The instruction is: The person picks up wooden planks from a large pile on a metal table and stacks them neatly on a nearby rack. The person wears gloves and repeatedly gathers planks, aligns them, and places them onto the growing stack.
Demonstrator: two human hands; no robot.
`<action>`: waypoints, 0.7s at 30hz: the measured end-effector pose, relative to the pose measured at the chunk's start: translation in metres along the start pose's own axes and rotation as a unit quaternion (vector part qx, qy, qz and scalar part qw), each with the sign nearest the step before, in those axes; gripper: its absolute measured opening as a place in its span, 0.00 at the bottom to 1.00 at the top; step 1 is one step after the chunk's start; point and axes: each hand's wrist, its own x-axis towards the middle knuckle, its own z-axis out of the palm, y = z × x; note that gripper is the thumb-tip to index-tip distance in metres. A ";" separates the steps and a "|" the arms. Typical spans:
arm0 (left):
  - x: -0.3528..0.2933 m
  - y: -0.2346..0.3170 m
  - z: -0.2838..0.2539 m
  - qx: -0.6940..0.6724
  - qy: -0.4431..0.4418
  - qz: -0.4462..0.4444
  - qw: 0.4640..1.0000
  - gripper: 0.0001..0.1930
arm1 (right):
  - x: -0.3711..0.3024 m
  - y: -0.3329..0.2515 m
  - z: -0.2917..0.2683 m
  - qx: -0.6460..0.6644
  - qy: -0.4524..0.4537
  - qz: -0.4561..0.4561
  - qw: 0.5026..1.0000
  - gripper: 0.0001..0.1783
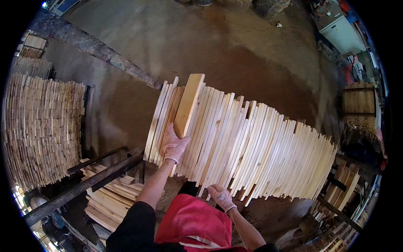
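Note:
A long row of pale wooden slats (256,147) lies side by side in front of me, running from centre left to far right. Near the row's left end, a wider yellowish board (189,105) rises above the slats. My left hand (174,147), in a pinkish work glove, is closed on the near end of that board. At the near ends of the slats is my gloved right hand (221,197), its fingers curled against the wood. What lies inside those fingers is hidden.
A tall stack of slats (44,130) stands at left. Dark rails (107,170) and loose boards (109,197) lie lower left. A dark beam (96,48) crosses the upper left. At the right edge, part of another person's arm (380,140) shows by a wood stack (359,101).

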 end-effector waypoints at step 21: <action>-0.110 0.222 -0.114 -0.344 -0.305 -0.022 0.888 0.15 | -0.104 -0.067 -0.029 0.551 -0.044 -0.219 0.804 0.29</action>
